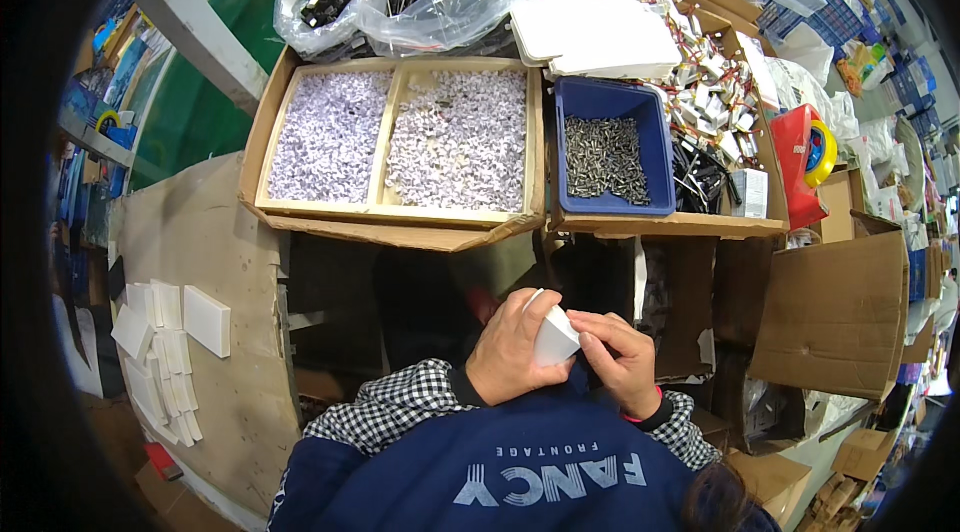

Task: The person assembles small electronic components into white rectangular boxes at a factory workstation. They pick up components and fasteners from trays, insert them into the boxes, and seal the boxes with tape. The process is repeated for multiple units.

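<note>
A small white box (556, 340) is held in front of my chest, tilted, over the gap between the tables. My left hand (505, 350) wraps round it from the left, with the fingers over its far side. My right hand (626, 364) is closed at the box's right edge, thumb and fingertips pinched against it. Whether a small part sits between those fingertips is hidden. On the board at the left lie several similar flat white boxes (172, 357), some stacked and overlapping.
Ahead stands a two-part tray (384, 137) of small white pieces, beside a blue bin (612, 204) of small metal cylinders. Clear bags (425, 17) hold black parts. A carton (690, 224) holds wired white parts. A red tape dispenser (797, 167) and open carton flap (830, 317) are right.
</note>
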The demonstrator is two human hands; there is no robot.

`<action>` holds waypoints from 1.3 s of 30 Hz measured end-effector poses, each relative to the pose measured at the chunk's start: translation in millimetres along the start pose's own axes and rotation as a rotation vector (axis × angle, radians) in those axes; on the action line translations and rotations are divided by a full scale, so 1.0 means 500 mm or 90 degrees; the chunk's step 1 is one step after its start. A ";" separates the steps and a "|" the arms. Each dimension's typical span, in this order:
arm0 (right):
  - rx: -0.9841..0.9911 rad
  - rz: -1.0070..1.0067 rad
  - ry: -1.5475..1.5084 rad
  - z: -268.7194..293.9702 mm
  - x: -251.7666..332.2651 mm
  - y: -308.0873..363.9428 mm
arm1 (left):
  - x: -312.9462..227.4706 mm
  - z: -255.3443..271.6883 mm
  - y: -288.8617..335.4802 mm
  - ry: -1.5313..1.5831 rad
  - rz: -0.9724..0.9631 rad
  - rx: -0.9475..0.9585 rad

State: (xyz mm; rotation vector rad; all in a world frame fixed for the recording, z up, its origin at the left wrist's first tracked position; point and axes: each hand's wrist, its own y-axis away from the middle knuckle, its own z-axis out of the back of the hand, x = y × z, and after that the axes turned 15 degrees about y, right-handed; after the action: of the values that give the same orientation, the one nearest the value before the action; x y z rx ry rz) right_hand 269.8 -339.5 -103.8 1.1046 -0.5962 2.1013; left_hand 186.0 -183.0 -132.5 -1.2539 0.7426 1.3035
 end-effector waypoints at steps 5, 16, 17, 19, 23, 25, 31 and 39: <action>0.044 0.108 0.038 0.043 0.007 -0.018 | -0.011 -0.009 0.002 0.023 -0.060 0.045; 0.128 -0.078 -0.112 0.039 0.007 -0.004 | -0.028 -0.021 0.007 0.055 -0.088 0.095; 0.138 -0.086 -0.107 0.039 0.006 -0.003 | -0.027 -0.021 0.008 0.060 -0.093 0.093; 0.148 -0.099 -0.112 0.042 0.007 -0.004 | -0.026 -0.022 0.009 0.062 -0.100 0.088; 0.156 -0.046 -0.073 0.043 0.013 -0.012 | -0.027 -0.024 0.010 0.043 -0.095 0.077; 0.138 0.002 -0.087 0.038 0.015 -0.020 | -0.029 -0.026 0.008 0.035 -0.082 0.048; 0.117 0.032 -0.020 0.031 0.014 -0.025 | -0.034 -0.011 0.001 0.004 -0.093 0.016; 0.051 0.162 0.102 0.030 0.023 -0.006 | -0.037 -0.003 0.000 0.018 -0.080 0.036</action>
State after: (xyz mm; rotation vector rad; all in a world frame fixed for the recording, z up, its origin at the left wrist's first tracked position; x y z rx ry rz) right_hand 275.1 -343.2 -85.9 0.9318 -0.6047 2.4246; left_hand 182.7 -189.8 -115.6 -1.2558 0.7045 1.1565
